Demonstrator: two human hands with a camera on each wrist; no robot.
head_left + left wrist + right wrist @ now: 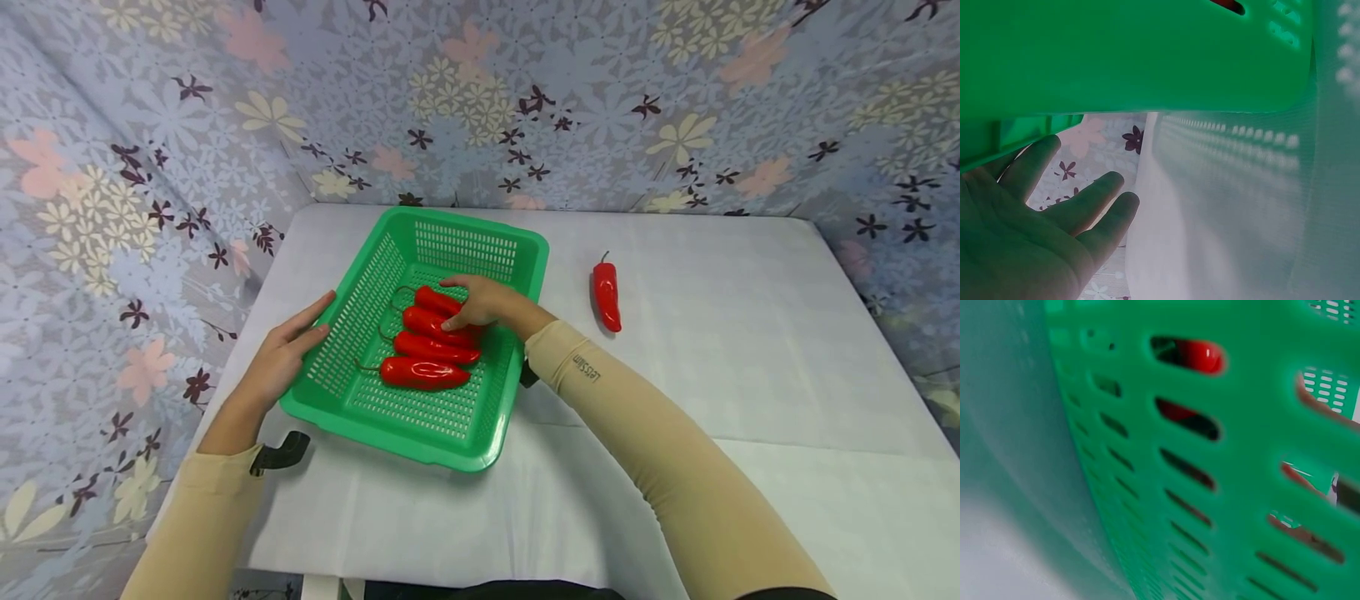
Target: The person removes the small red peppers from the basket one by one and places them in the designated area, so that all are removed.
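A green perforated plastic basket (450, 450) holds several red chili peppers (423, 373), lying side by side with their thin curved stems towards the left. My left hand (281, 358) touches the basket's left side with extended fingers; in the left wrist view these fingers (1107, 222) spread below the rim. Inside the basket, my right hand (483, 302) reaches over the farthest peppers. Its thumb lies on one pepper while the index finger stretches out apart from it, and the hand covers those peppers' right ends. The right wrist view shows mostly the slotted basket wall (1241, 412).
One more red chili pepper (606, 293) lies on the white-covered table (750, 333), right of the basket. Floral fabric (570, 100) hangs behind the table and along its left side. The table's front edge runs close to the person.
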